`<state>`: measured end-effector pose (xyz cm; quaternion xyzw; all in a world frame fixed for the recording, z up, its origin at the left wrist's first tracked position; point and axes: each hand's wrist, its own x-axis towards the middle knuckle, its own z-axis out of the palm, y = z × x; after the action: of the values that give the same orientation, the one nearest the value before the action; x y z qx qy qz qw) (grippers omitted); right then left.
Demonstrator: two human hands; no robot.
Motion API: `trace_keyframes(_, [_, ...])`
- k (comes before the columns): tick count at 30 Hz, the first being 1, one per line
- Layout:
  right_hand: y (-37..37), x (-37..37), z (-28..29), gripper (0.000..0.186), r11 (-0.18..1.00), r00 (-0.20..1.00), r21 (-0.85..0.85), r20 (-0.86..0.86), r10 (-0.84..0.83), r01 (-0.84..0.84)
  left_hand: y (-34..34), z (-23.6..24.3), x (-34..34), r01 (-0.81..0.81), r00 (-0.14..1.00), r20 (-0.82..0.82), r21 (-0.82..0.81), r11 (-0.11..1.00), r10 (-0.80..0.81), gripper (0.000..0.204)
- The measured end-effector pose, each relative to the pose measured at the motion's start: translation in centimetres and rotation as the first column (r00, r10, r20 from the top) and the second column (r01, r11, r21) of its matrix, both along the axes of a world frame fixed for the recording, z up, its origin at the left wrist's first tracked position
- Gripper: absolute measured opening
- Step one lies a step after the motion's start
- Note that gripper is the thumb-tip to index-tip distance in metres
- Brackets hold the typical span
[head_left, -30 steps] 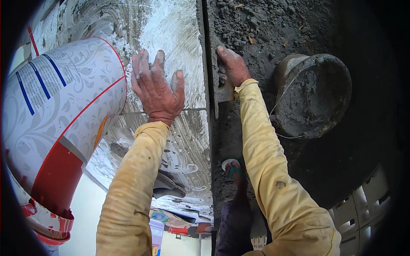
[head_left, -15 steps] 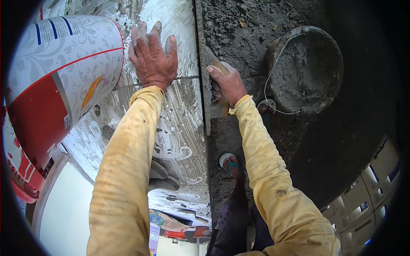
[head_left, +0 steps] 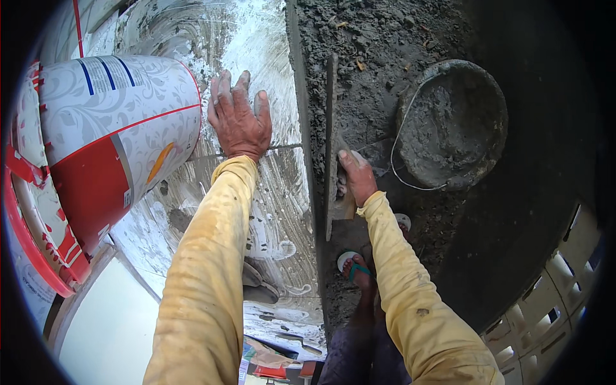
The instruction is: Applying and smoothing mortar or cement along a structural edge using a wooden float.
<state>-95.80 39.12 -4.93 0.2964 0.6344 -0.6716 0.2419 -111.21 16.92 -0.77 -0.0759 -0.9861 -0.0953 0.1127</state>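
My left hand [head_left: 242, 125] lies flat with spread fingers on a slab [head_left: 277, 199] streaked with white and grey paint. In my right hand [head_left: 357, 174] is a plastering float, my fingers wrapped round its handle. The float [head_left: 331, 122] stands on edge, its long board parallel to the slab's mortar-covered side [head_left: 307, 122] with a narrow gap between them. To the right of it rests a round bucket [head_left: 452, 128] with wet grey mortar inside and a thin wire handle.
A large white and red paint bucket [head_left: 128, 115] lies on its side at the left. A dark shoe [head_left: 260, 289] and a small trowel [head_left: 298, 340] are on the slab. Rough mortar crumbs [head_left: 378, 38] cover the ground beyond; pierced blocks [head_left: 539, 327] stand lower right.
My right hand has drawn the float away from the slab's side, to the right and nearer to me. My left hand stays flat on the slab. The whole view has shifted slightly.
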Motion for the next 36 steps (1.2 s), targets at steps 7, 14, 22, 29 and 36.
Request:
trace_keyframes(7, [-0.3, -15.4, -4.7, 0.062, 0.999, 0.998, -0.042, -0.063, -0.027, 0.024, 0.0, 0.1, 0.0, 0.022, 0.999, 0.037, 0.003, 1.0, -0.022, 0.054])
trace_keyframes(14, [-0.6, -18.5, -7.9, 0.053, 0.94, 0.989, -0.307, 0.024, -0.147, 0.147, 0.5, 0.9, -0.6, 0.035, 0.996, 0.075, 0.036, 0.999, -0.037, 0.054])
trace_keyframes(22, [-0.8, -25.9, -5.1, 0.055, 0.981, 0.985, -0.177, -0.132, -0.106, 0.082, 0.5, 1.1, -0.5, 0.027, 0.995, 0.095, 0.047, 0.999, -0.031, 0.057])
trace_keyframes(29, [0.5, -23.8, -0.5, 0.064, 0.996, 0.982, 0.079, -0.181, 0.058, -0.045, 1.5, 1.0, -0.9, 0.029, 0.995, 0.095, 0.056, 0.998, -0.034, 0.057])
trace_keyframes(36, [0.6, -15.5, 5.4, 0.068, 0.987, 0.987, -0.017, 0.018, 0.159, -0.159, 0.1, 1.6, -0.7, 0.032, 0.993, 0.109, 0.032, 0.999, -0.035, 0.055])
